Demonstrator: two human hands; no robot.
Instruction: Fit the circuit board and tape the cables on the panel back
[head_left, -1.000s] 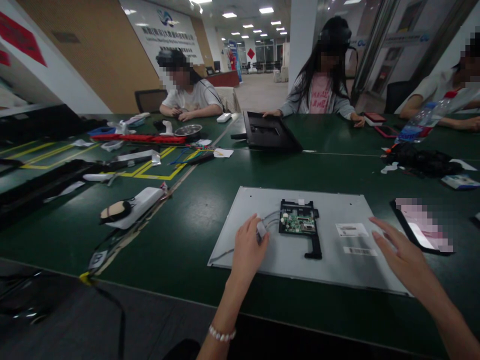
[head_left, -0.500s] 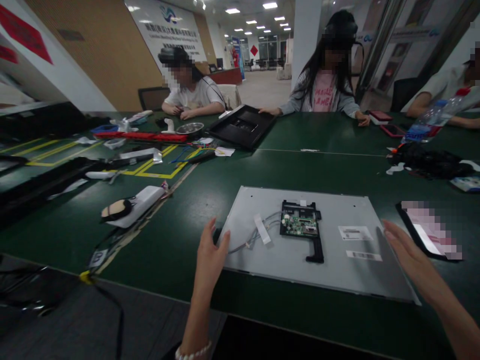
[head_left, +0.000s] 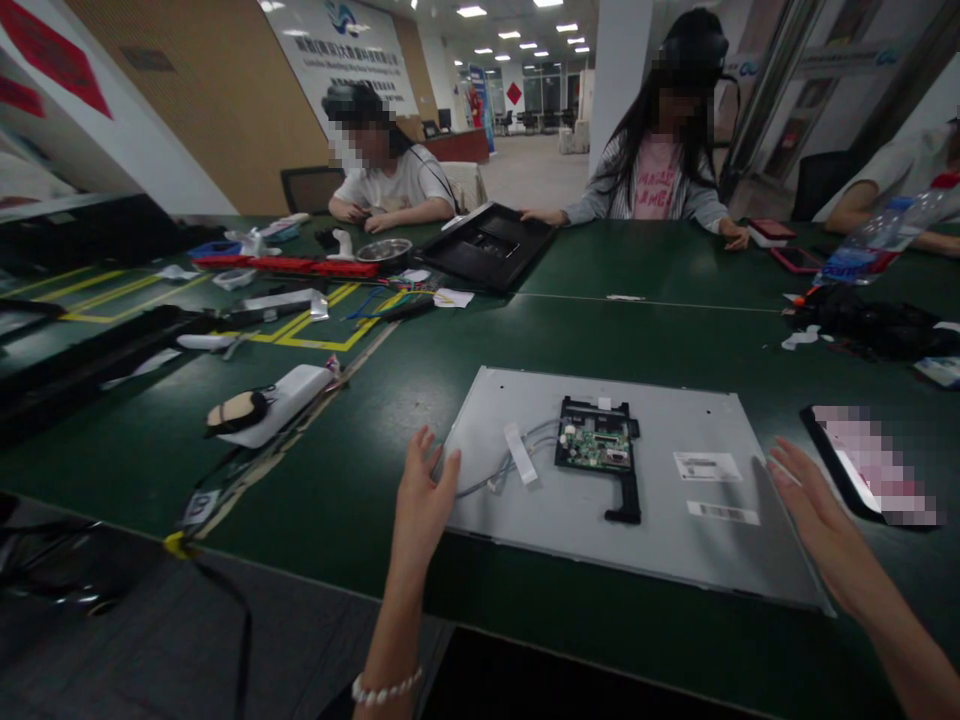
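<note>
In front of me a silver display panel [head_left: 517, 540] lies flat on the green table, its metal back facing up. A green circuit board [head_left: 596, 450] sits in a black bracket [head_left: 624, 495] near its middle. Grey cables run from the board to the panel's left edge, under a strip of white tape [head_left: 521, 455]. Two white labels are stuck on the right part. My left hand [head_left: 426, 490] is at the left edge, fingers apart and holding nothing. Beside the right edge my right hand [head_left: 814, 515] is open too, fingers stretched out. Whether either hand touches the panel I cannot tell.
A phone [head_left: 862, 470] lies right of my right hand. To the left is a white power strip [head_left: 289, 400] with a cable. Across the table a person's hand touches a black monitor cover [head_left: 487, 245]. A plastic bottle [head_left: 862, 240] stands far right.
My hands stay beside the panel, with the fingers of both spread a little more. The view has shifted slightly; the panel lies in about the same place.
</note>
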